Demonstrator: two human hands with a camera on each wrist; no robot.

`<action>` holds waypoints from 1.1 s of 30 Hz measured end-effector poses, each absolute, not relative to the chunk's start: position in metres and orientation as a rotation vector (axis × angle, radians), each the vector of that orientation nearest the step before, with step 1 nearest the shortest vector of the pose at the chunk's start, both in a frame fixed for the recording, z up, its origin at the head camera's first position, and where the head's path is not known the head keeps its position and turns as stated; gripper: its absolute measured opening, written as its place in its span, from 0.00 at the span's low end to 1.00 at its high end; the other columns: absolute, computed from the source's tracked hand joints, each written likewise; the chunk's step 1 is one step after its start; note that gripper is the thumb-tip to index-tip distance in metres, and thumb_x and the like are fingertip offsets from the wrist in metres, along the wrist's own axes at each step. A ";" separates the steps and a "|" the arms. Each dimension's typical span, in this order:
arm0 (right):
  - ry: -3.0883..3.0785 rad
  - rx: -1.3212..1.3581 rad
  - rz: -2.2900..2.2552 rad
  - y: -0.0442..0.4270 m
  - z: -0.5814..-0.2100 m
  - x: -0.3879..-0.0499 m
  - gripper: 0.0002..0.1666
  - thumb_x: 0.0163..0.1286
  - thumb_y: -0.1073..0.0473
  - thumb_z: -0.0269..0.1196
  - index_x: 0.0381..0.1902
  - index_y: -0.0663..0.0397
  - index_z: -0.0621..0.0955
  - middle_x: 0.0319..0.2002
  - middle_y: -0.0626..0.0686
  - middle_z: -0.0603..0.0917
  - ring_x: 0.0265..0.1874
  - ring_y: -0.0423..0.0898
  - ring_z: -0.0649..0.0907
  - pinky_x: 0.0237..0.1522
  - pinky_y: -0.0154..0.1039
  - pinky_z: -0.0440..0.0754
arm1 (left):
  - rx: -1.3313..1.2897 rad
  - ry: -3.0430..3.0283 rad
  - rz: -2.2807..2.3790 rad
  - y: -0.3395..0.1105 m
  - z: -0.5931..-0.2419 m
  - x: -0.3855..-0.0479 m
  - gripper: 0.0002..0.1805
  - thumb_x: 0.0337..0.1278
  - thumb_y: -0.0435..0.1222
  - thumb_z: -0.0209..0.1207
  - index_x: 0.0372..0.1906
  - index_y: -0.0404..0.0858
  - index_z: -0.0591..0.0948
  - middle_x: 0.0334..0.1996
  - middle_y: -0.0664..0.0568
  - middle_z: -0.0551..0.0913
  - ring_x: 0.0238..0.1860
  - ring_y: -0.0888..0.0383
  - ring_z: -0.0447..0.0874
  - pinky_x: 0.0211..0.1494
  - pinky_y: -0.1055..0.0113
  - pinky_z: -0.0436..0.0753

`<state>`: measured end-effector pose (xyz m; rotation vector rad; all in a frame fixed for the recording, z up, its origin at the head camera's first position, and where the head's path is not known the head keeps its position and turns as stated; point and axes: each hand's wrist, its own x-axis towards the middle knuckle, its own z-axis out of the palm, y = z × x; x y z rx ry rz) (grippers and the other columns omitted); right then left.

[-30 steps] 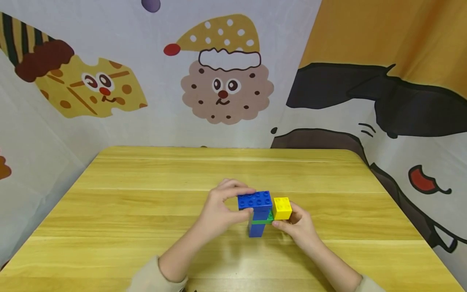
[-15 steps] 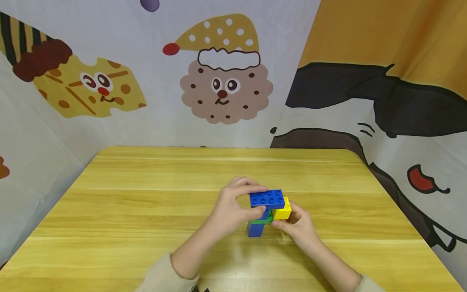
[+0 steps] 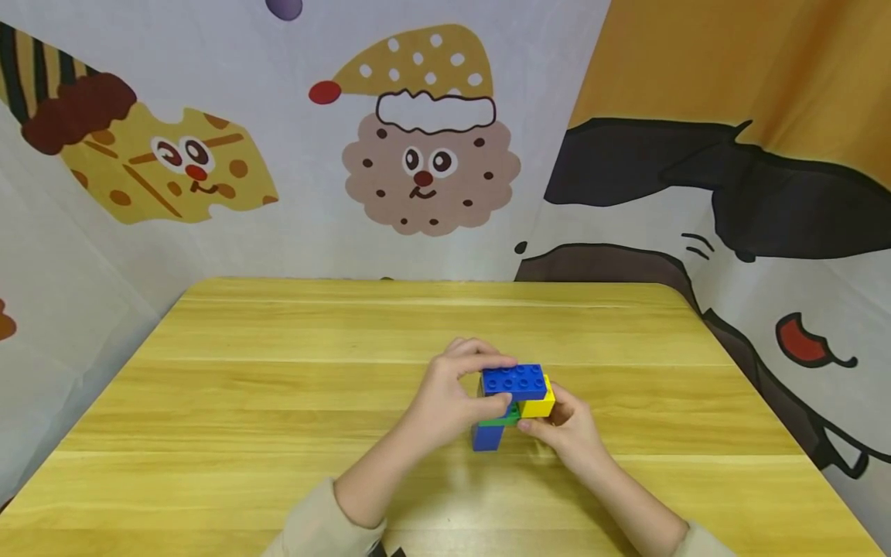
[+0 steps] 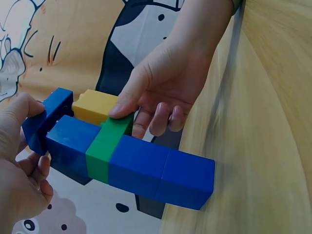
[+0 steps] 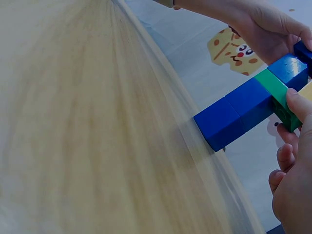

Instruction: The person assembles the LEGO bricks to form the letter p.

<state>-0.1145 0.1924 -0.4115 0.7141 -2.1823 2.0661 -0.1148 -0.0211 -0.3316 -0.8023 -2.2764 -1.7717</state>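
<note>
A small tower stands upright on the table: blue bricks [image 4: 161, 165] below, a green brick [image 4: 103, 146] sticking out sideways, another blue brick [image 4: 73, 141] above it. On the green brick's outer part sits a yellow brick [image 3: 536, 407]. My left hand [image 3: 452, 394] pinches a long blue brick [image 3: 513, 382] between thumb and fingers, over the tower top and partly over the yellow brick. A narrow gap shows beneath it in the left wrist view. My right hand [image 3: 572, 429] grips the green brick's outer end, thumb beside the yellow brick; some fingertips are hidden.
The wooden table [image 3: 278, 387] stretches around the tower on all sides. Behind it hangs a cloth [image 3: 278, 247] printed with cartoon figures, close to the table's back edge.
My left hand has moved right with the long blue brick, which now covers part of the yellow brick. It dips slightly at the end. The right hand stays nearly still.
</note>
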 end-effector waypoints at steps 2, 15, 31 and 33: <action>-2.177 0.721 2.066 0.192 -0.411 -0.114 0.27 0.58 0.77 0.64 0.54 0.54 0.79 0.46 0.48 0.84 0.40 0.43 0.82 0.39 0.37 0.82 | -0.799 -2.289 -1.753 -0.021 -0.332 -0.115 0.19 0.43 0.29 0.71 0.45 0.41 0.86 0.43 0.63 0.80 0.49 0.61 0.71 0.53 0.54 0.75; -2.151 0.755 2.062 0.192 -0.412 -0.115 0.28 0.57 0.78 0.64 0.54 0.51 0.79 0.47 0.48 0.84 0.41 0.43 0.82 0.39 0.36 0.82 | -0.775 -2.330 -1.743 -0.021 -0.335 -0.118 0.18 0.43 0.29 0.71 0.45 0.42 0.86 0.42 0.64 0.80 0.49 0.62 0.71 0.53 0.59 0.74; -2.153 0.756 2.071 0.192 -0.410 -0.114 0.27 0.58 0.77 0.64 0.54 0.50 0.80 0.47 0.48 0.84 0.40 0.42 0.82 0.38 0.35 0.82 | -0.859 -2.305 -1.693 -0.023 -0.335 -0.118 0.18 0.44 0.30 0.72 0.45 0.39 0.86 0.38 0.64 0.78 0.46 0.62 0.71 0.47 0.59 0.78; -2.164 0.747 2.064 0.193 -0.410 -0.114 0.26 0.58 0.77 0.64 0.54 0.54 0.79 0.46 0.48 0.84 0.40 0.42 0.82 0.37 0.35 0.82 | -0.867 -2.313 -1.679 -0.023 -0.334 -0.117 0.18 0.44 0.31 0.72 0.45 0.39 0.86 0.37 0.64 0.77 0.45 0.62 0.71 0.45 0.62 0.78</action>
